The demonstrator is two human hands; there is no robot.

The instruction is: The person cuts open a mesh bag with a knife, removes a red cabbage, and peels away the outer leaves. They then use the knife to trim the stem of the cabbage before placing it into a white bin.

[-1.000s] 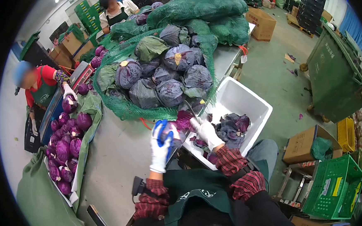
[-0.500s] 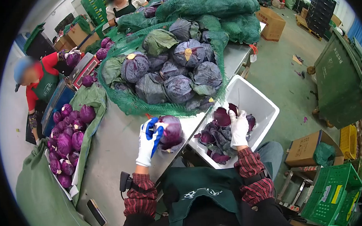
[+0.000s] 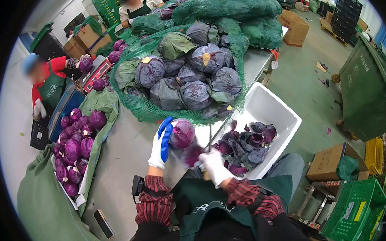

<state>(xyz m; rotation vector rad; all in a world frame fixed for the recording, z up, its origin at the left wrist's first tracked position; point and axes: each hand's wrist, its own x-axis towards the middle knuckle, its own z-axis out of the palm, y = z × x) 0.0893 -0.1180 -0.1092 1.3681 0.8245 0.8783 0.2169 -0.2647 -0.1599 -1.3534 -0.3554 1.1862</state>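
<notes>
My left hand [image 3: 161,144], in a white and blue glove, holds a peeled red cabbage [image 3: 182,133] over the metal table [image 3: 124,155]. My right hand [image 3: 216,164], in a white glove, is closed around a knife [image 3: 210,139] whose blade points up, away from me. A blurred purple leaf [image 3: 191,156] lies between the two hands, below the cabbage. To the right, a white foam box [image 3: 283,146] holds loose dark purple leaves [image 3: 243,145]. Just beyond my hands, an open green net [image 3: 150,116] holds several untrimmed cabbages [image 3: 195,95].
Peeled cabbages [image 3: 72,149] fill a cloth-covered container at the left. A co-worker in red [image 3: 51,85] stands behind it, near a scale [image 3: 96,74]. Another person [image 3: 139,6] is at the far end. A phone-like object [image 3: 104,223] lies on the table. A green bin [image 3: 368,87] stands right.
My right hand has moved left from the foam box to beside the cabbage. The dark red leaf it was at over the box is no longer there. The co-worker's lower hand has risen.
</notes>
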